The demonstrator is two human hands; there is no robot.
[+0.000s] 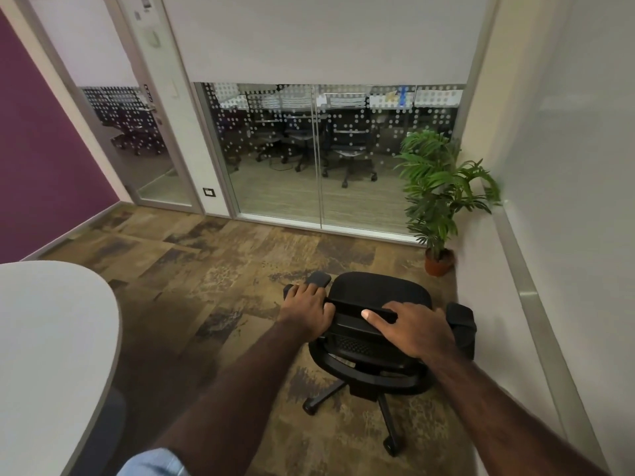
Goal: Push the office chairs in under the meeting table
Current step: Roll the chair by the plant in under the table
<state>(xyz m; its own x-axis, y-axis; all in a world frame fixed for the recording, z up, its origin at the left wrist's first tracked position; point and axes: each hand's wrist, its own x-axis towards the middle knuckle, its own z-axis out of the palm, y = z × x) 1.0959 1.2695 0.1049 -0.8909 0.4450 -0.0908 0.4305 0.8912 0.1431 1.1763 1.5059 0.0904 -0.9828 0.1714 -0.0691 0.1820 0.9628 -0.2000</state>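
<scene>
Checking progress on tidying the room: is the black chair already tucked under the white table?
No, the black chair stands out on the open floor near the right wall, well apart from the white table at the left.

Black office chair [378,297] stands on the carpet near the right wall, seen from behind — mesh back, padded armrests, wheeled star base. The white meeting table [51,338] sits well apart at left — rounded edge, chair not under it
</scene>
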